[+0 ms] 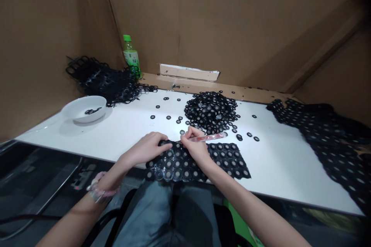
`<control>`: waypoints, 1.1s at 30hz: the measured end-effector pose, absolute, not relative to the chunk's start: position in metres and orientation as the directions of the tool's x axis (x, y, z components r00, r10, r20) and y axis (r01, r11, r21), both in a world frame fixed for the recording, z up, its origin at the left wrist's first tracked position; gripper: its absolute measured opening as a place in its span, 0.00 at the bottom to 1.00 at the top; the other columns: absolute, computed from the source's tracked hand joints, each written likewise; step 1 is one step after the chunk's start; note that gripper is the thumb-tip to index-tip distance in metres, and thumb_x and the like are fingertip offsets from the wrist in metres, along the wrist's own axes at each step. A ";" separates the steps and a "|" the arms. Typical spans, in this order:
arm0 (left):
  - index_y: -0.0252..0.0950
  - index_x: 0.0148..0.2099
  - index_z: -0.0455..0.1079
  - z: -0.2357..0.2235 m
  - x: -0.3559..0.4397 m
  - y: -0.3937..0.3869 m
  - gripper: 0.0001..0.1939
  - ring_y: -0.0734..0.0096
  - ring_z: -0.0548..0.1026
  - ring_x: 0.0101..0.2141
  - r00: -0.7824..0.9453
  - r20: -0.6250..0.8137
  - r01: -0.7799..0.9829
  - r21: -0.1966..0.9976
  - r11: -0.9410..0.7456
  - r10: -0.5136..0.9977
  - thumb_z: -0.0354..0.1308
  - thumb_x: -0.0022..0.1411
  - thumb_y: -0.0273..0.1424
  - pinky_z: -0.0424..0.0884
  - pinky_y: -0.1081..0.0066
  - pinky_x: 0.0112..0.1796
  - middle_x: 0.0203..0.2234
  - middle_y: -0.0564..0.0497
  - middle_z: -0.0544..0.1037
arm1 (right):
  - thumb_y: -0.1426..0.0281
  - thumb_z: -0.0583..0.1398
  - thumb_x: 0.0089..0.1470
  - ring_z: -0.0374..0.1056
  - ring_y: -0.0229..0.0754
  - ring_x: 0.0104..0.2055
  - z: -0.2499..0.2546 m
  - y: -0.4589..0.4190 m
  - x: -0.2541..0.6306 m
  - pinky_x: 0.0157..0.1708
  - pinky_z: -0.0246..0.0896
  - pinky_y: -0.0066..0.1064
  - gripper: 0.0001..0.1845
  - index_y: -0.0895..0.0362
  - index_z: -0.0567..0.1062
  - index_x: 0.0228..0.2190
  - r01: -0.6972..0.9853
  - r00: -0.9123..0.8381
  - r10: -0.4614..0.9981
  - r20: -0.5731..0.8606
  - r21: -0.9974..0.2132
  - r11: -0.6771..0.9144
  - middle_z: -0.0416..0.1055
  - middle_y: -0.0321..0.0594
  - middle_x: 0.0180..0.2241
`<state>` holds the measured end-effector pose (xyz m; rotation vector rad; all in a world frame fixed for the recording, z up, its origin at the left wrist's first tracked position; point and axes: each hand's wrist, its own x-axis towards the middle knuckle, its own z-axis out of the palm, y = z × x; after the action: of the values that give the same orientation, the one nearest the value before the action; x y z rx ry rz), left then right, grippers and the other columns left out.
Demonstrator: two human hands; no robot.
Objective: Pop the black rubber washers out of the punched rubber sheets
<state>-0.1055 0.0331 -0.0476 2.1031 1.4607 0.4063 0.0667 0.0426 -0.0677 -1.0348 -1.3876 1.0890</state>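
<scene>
A black tray (228, 160) with rows of round pockets, most holding a small black ring with a pale centre, lies at the near edge of the white table (278, 166). My left hand (149, 147) rests on the tray's left end with its fingers curled down on it. My right hand (194, 143) pinches a thin red-tinted pen-like tool (213, 137), its near end over the tray's upper edge. Just beyond the hands lies a heap of loose black rings (211, 111).
A white bowl (84, 109) with a few rings stands at the left, a pile of empty black trays (104, 79) and a green bottle (131, 56) behind it. Filled trays (327, 135) lie at the right. Cardboard walls enclose the table. Single rings are scattered around the heap.
</scene>
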 end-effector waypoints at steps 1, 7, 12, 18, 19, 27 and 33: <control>0.36 0.30 0.70 -0.048 -0.106 0.032 0.17 0.66 0.70 0.29 0.368 -0.055 0.760 0.593 -0.266 0.928 0.48 0.58 0.43 0.60 0.71 0.31 0.26 0.52 0.75 | 0.76 0.57 0.40 0.50 0.33 0.18 -0.068 0.042 0.067 0.20 0.45 0.26 0.14 0.55 0.56 0.13 0.077 -0.101 0.970 0.222 -0.970 0.230 0.53 0.28 0.14; 0.36 0.30 0.71 -0.054 -0.105 0.029 0.16 0.67 0.69 0.30 0.322 -0.013 0.675 0.705 -0.220 0.947 0.48 0.58 0.41 0.62 0.73 0.32 0.27 0.53 0.76 | 0.76 0.56 0.40 0.51 0.34 0.19 -0.068 0.042 0.066 0.20 0.45 0.27 0.13 0.55 0.56 0.14 0.165 -0.157 0.962 0.225 -0.954 0.250 0.53 0.28 0.14; 0.35 0.31 0.71 -0.059 -0.103 0.027 0.16 0.67 0.70 0.30 0.310 0.007 0.635 0.743 -0.212 0.951 0.49 0.58 0.40 0.62 0.72 0.34 0.28 0.52 0.76 | 0.76 0.56 0.41 0.52 0.34 0.19 -0.068 0.041 0.066 0.20 0.45 0.27 0.14 0.54 0.56 0.14 0.191 -0.174 0.957 0.231 -0.946 0.262 0.53 0.28 0.14; 0.34 0.32 0.71 -0.064 -0.103 0.026 0.17 0.67 0.69 0.30 0.294 0.037 0.542 0.816 -0.199 0.955 0.48 0.58 0.42 0.64 0.72 0.33 0.26 0.51 0.75 | 0.77 0.56 0.40 0.51 0.34 0.18 -0.067 0.037 0.060 0.21 0.45 0.27 0.15 0.55 0.55 0.12 0.326 -0.218 0.921 0.322 -0.866 0.379 0.53 0.28 0.13; 0.34 0.32 0.71 -0.064 -0.103 0.026 0.17 0.67 0.70 0.31 0.299 0.041 0.527 0.826 -0.201 0.953 0.49 0.57 0.41 0.64 0.72 0.33 0.27 0.51 0.75 | 0.77 0.56 0.40 0.51 0.34 0.18 -0.067 0.037 0.060 0.21 0.45 0.27 0.15 0.55 0.56 0.12 0.331 -0.218 0.920 0.326 -0.862 0.384 0.53 0.28 0.13; 0.37 0.31 0.72 -0.055 -0.096 0.031 0.13 0.64 0.71 0.35 0.315 -0.016 0.659 0.723 -0.206 0.949 0.48 0.57 0.35 0.63 0.71 0.38 0.30 0.53 0.77 | 0.73 0.58 0.39 0.50 0.31 0.14 -0.070 0.052 0.079 0.15 0.41 0.24 0.15 0.54 0.55 0.14 -0.188 -0.018 0.995 0.098 -0.978 0.093 0.55 0.26 0.12; 0.37 0.32 0.74 -0.057 -0.090 0.037 0.15 0.65 0.71 0.32 0.381 -0.020 0.670 0.695 -0.261 0.924 0.52 0.55 0.41 0.62 0.72 0.34 0.27 0.52 0.77 | 0.78 0.56 0.36 0.52 0.33 0.17 -0.070 0.048 0.084 0.18 0.45 0.25 0.13 0.55 0.55 0.12 0.108 -0.078 0.972 0.221 -0.968 0.228 0.54 0.28 0.13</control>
<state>-0.0901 0.0370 -0.0569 2.0224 1.3664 0.5283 0.0838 0.0477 -0.0700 -1.0894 -1.4410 1.0277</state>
